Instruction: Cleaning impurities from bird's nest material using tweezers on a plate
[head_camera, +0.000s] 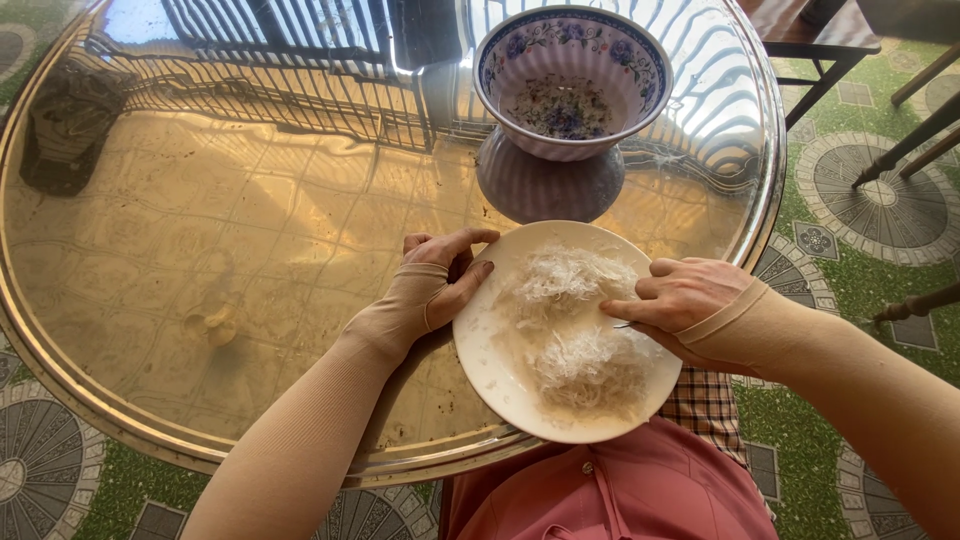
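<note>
White plate (490, 370) of shredded white strands (580, 330) lower centre, left hand (440, 285) fingers gripping plate rim, right hand (685, 300) fingers pinched on thin tool over strands, patterned bowl (570, 80) upper centre on glass tabletop (250, 250).

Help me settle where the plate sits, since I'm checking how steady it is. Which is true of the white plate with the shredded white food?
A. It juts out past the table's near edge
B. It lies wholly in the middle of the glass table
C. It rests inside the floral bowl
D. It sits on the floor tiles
A: the white plate overhangs the glass table rim above the person's lap, with the left hand gripping its far-left rim and the floral bowl standing apart behind it.
</note>
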